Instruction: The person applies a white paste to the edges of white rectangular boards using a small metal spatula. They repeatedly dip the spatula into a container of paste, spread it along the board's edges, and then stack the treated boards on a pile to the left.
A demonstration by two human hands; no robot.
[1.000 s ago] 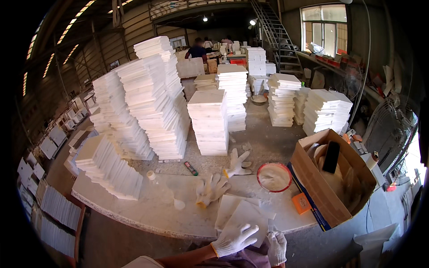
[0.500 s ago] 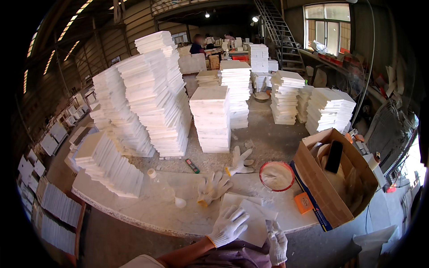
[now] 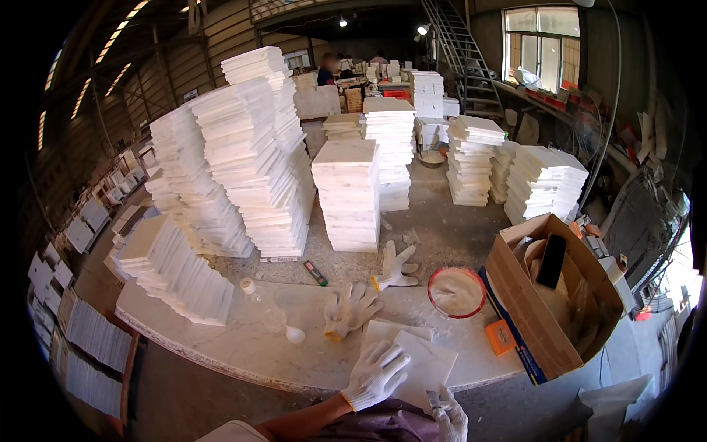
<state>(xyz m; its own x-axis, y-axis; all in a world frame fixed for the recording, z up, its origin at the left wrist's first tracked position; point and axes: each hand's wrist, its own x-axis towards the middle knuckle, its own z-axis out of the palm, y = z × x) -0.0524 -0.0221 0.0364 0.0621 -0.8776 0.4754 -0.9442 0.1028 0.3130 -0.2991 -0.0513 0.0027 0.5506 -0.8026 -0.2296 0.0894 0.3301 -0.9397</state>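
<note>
My left hand (image 3: pixel 376 376), in a white knit glove, lies flat with fingers stretched on a white marble tile (image 3: pixel 427 359) at the bench's near edge. Another white tile (image 3: pixel 383 333) shows partly beneath that one. Gloved as well, my right hand (image 3: pixel 451 418) is closed around a small scraper (image 3: pixel 433 398), whose flat grey blade points up toward the tile's near corner. Its handle is hidden in the fingers. Just beyond the tiles lie two loose white gloves, one nearer (image 3: pixel 352 311) and one farther (image 3: pixel 396 265).
A red-rimmed bowl of pale powder (image 3: pixel 456 292), an orange box (image 3: pixel 500 337) and an open cardboard box (image 3: pixel 549 295) holding a phone stand at right. A clear bottle (image 3: pixel 265 306) and a green-red cutter (image 3: pixel 316 272) lie left. Tall tile stacks (image 3: pixel 346 195) rise behind.
My right hand with the scraper has moved down and slightly left, toward me, along the tile's near side. My left hand stays almost in place on the tile.
</note>
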